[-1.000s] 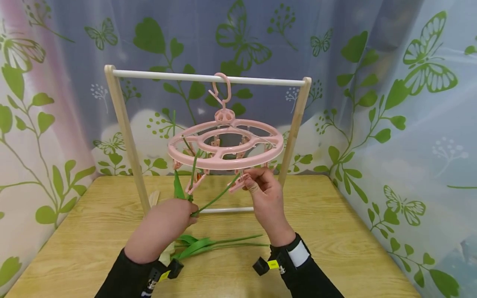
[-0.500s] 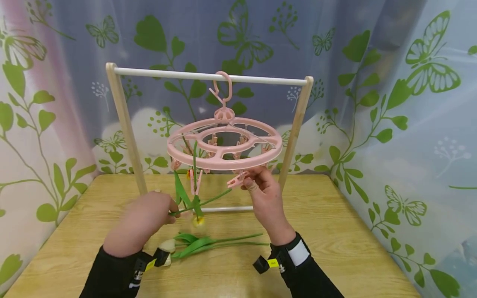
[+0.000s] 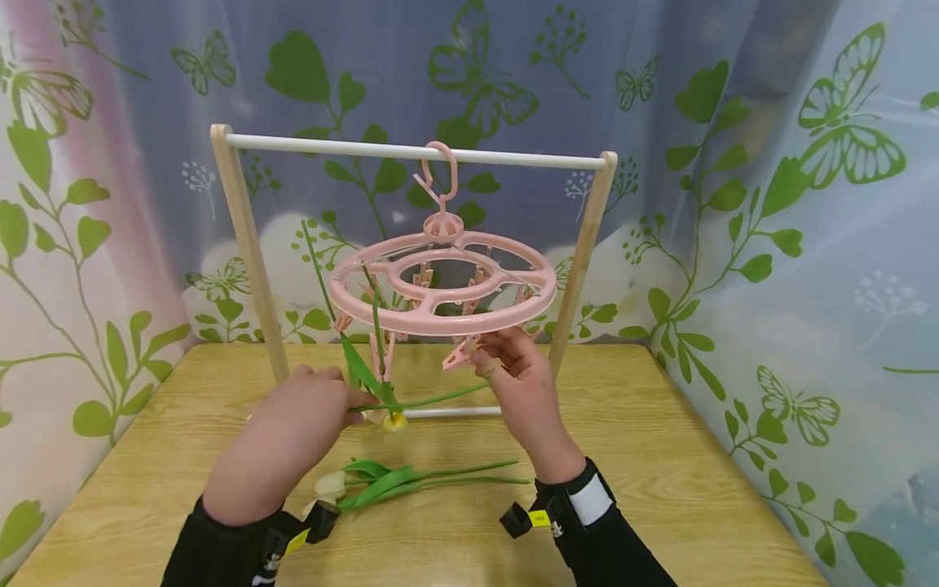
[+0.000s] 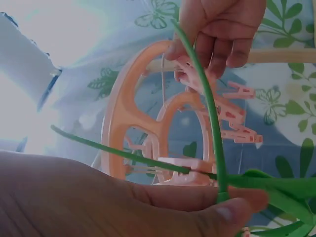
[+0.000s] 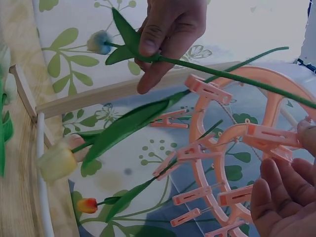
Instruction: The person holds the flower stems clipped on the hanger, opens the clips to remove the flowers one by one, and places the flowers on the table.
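My left hand (image 3: 308,420) pinches an artificial tulip with a blue bloom (image 5: 100,42) by its green stem, just beside the leaves. The stem (image 3: 440,399) runs almost level to the right, its free tip near my right wrist. With thumb and fingers, my right hand (image 3: 522,391) grips a pink clothespin (image 5: 271,137) hanging from the near edge of the round pink clip hanger (image 3: 440,324). A yellow tulip (image 5: 58,160) hangs bloom-down from another clothespin (image 5: 210,90), close beyond my left hand. An orange-red tulip (image 5: 87,205) hangs bloom-down farther back.
The hanger hooks over the white bar (image 3: 330,150) of a wooden stand (image 3: 253,261) on the wood-grain table (image 3: 623,489). White tulips (image 3: 330,486) with green leaves lie in front of the stand. A leaf-patterned curtain (image 3: 734,244) surrounds the table.
My left hand has moved left, away from the gripped clothespin, then slightly back right. The tulip stem has tilted from slanting up to nearly level. My right hand stays on the clothespin.
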### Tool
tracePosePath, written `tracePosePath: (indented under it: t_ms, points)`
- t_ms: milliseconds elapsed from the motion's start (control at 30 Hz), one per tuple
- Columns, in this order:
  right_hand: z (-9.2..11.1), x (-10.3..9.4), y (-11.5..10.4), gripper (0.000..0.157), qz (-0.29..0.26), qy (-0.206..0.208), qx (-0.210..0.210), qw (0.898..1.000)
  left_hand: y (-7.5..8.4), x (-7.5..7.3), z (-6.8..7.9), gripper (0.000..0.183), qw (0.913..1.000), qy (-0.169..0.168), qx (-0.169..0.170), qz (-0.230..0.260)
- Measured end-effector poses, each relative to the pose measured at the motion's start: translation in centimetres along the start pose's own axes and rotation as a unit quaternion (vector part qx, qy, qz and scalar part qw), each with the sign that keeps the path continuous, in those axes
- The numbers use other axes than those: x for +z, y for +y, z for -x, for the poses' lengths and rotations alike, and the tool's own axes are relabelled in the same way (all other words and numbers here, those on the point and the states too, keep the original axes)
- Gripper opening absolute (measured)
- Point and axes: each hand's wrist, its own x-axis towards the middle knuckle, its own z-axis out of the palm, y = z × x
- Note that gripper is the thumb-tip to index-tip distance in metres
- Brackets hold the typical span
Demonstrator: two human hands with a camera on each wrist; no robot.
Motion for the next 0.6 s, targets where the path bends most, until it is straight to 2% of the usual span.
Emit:
tracePosePath:
  t_ms: [167, 267, 333, 400, 500, 567, 600]
  points:
    - [0.1, -0.4, -0.6, 0.028, 0.027, 0.021, -0.028, 0.999, 0.5, -0.3, -0.1, 0.031, 0.9997, 0.008, -0.011, -0.018]
    - [0.2, -0.5, -1.0, 0.02, 0.05, 0.04, -0.081, 0.995, 0.7, -0.3, 0.0, 0.031, 0.9996, 0.007, -0.026, -0.012]
    - [0.2, -0.6, -1.3, 0.015, 0.084, 0.053, -0.14, 0.985, 0.8, -0.4, 0.0, 0.032, 0.9992, 0.003, -0.041, -0.001]
    - [0.2, -0.6, -1.8, 0.011, 0.134, 0.067, -0.219, 0.964, 0.9, -0.4, 0.0, 0.033, 0.9989, 0.006, -0.046, 0.005]
    - [0.3, -0.3, -2.5, 0.011, 0.213, 0.069, -0.338, 0.914, 1.1, -0.3, -0.2, 0.035, 0.9987, 0.01, -0.048, 0.015]
    - [0.4, 0.2, -3.1, 0.011, 0.253, 0.047, -0.395, 0.882, 1.2, -0.3, -0.3, 0.034, 0.9984, 0.007, -0.051, 0.02]
    - [0.5, 0.4, -3.4, 0.01, 0.266, 0.026, -0.41, 0.872, 1.3, -0.2, -0.3, 0.033, 0.9981, 0.004, -0.055, 0.026]
